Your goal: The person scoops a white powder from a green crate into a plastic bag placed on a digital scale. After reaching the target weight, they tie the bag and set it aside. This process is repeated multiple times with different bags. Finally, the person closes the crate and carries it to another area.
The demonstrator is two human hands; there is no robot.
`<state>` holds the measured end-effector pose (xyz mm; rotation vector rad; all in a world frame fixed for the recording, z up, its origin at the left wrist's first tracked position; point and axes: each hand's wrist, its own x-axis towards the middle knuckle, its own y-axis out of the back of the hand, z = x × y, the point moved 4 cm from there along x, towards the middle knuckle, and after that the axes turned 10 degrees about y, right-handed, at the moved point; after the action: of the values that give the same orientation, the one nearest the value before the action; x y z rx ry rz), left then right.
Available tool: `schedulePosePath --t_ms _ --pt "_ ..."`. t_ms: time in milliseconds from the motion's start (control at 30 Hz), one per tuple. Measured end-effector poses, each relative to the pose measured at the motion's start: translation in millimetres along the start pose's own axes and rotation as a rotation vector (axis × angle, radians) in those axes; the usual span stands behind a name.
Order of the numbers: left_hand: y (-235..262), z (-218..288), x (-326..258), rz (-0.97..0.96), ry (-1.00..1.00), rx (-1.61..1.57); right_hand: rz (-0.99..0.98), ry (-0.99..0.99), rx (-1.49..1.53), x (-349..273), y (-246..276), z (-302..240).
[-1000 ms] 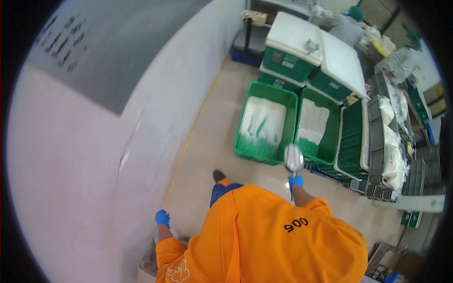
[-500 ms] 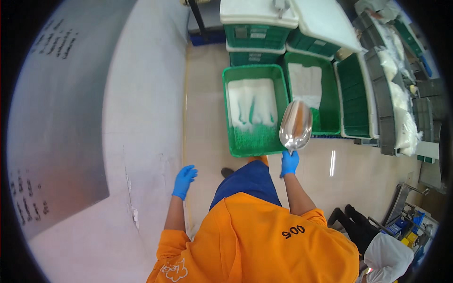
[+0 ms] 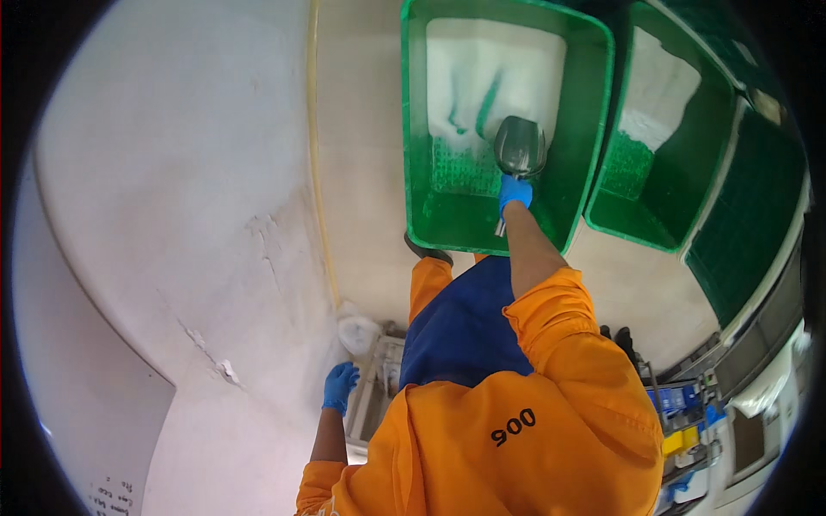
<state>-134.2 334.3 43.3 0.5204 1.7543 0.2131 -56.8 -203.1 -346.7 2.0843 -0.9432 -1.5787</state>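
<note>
My right hand (image 3: 514, 192), in a blue glove, is closed round the handle of a shiny metal scoop (image 3: 520, 144). The scoop's bowl is down inside a green plastic bin (image 3: 456, 225), over the near edge of a white powdery or granular layer (image 3: 525, 60). Grooves run through that layer, and the bin's green floor shows on the near side. Whether the bowl touches the white material I cannot tell. Low at the left, beside the wall, my gloved left hand (image 3: 342, 385) hangs with loosely bent fingers and nothing in it.
A second green bin (image 3: 641, 225) with white material stands just right of the first. Farther right is a dark green surface (image 3: 744, 232). The pale wall (image 3: 198, 198) runs along my left. A rack with blue and yellow items (image 3: 680, 440) is at the lower right.
The scoop in my right hand went from between the two bins to inside the left one. I lean closer over the bins. My left hand is lower in the picture, its fingers more bent.
</note>
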Motion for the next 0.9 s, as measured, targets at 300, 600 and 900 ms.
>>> schedulePosePath --t_ms 300,600,900 --pt "-196.8 153.7 -106.2 -0.420 -0.327 0.023 -0.034 -0.110 0.343 25.5 -77.5 47.1" --pt "-123.1 42.2 -7.0 -0.043 0.012 -0.167 0.302 0.275 -0.451 202.0 -13.4 -91.0" --pt "-191.2 -5.4 5.9 -0.257 0.120 -0.233 0.196 0.576 -0.647 175.4 -28.3 -136.8"
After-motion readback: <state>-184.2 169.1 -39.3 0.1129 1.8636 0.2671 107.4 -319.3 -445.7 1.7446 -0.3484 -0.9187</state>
